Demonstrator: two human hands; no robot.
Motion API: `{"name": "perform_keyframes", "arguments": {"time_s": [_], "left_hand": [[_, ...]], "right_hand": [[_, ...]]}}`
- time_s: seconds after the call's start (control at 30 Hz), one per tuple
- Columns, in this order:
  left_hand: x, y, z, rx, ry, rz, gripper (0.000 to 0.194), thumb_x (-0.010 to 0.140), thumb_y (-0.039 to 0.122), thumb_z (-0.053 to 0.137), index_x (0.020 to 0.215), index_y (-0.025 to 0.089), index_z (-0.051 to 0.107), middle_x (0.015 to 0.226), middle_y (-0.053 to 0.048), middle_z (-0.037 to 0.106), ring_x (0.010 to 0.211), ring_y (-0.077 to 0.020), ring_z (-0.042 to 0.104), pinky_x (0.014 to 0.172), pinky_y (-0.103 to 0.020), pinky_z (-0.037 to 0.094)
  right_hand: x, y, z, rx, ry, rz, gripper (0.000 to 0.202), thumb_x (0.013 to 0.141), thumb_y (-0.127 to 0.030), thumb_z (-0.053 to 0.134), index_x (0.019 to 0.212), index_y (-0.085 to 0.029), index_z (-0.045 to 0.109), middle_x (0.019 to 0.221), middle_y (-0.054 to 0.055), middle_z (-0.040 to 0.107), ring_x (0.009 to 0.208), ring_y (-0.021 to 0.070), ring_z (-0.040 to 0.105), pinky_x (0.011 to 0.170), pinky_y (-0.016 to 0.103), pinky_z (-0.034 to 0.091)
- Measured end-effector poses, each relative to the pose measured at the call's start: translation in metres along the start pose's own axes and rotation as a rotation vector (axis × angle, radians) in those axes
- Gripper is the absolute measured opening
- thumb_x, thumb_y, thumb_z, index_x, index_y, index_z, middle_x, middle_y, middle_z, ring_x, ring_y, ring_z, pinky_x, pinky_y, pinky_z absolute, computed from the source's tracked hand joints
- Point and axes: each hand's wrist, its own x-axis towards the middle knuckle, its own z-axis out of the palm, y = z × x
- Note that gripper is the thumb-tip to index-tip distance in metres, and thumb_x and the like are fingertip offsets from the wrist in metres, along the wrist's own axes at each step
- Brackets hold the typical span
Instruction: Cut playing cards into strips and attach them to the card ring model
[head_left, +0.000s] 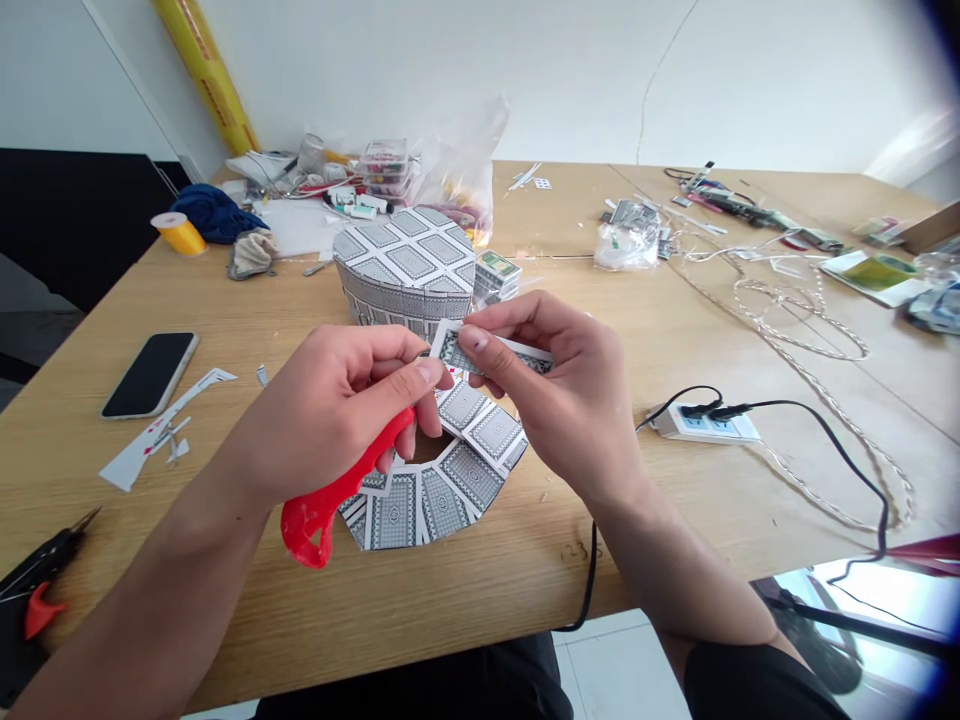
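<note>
The right hand (566, 380) pinches a card (453, 352) between thumb and fingers, covering part of it, over a card ring (394, 512) on the worktop (525, 570). The left hand (330, 405) curls closed round a red handle (339, 487), its far end hidden; whether its fingertips touch the card, I cannot tell. The hands partly hide the ring and box (405, 262). The left edge cuts off a black tool (52, 550).

Just beyond the left hand (349, 415), the box (405, 255) blocks passage. Ahead and right of the right hand (562, 390), open table (562, 275) runs to the bag (626, 247); the power strip (709, 427) obstructs directly right.
</note>
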Motion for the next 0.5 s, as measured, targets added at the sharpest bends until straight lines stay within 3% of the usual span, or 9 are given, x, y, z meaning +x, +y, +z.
{"name": "perform_keyframes", "arguments": {"time_s": [0.23,0.37,0.5], "left_hand": [[0.001,-0.002,0.010,-0.035,0.093,0.035,0.030,0.102,0.037,0.066,0.079,0.018,0.070,0.064,-0.002,0.073,0.049,-0.0123,0.065,0.045,-0.019,0.053],[0.000,-0.001,0.013,-0.040,0.119,0.046,0.029,0.103,0.036,0.064,0.082,0.018,0.072,0.060,-0.001,0.071,0.048,-0.0123,0.065,0.046,-0.019,0.053],[0.000,0.000,0.013,-0.037,0.116,0.042,0.028,0.103,0.036,0.065,0.081,0.018,0.071,0.063,-0.002,0.072,0.049,-0.0128,0.066,0.046,-0.019,0.054]], "right_hand": [[-0.004,0.004,0.007,0.019,0.110,-0.025,0.012,0.094,-0.028,0.086,0.096,-0.020,0.077,0.091,0.001,0.078,0.074,0.0128,0.071,0.072,0.029,0.063],[-0.006,0.006,0.011,0.038,0.137,-0.031,0.012,0.095,-0.029,0.084,0.097,-0.021,0.076,0.090,0.001,0.077,0.071,0.0127,0.071,0.069,0.030,0.063],[-0.007,0.006,0.009,-0.039,0.146,-0.047,0.011,0.096,-0.030,0.084,0.098,-0.022,0.076,0.096,0.003,0.079,0.084,0.0168,0.074,0.078,0.033,0.065]]}}
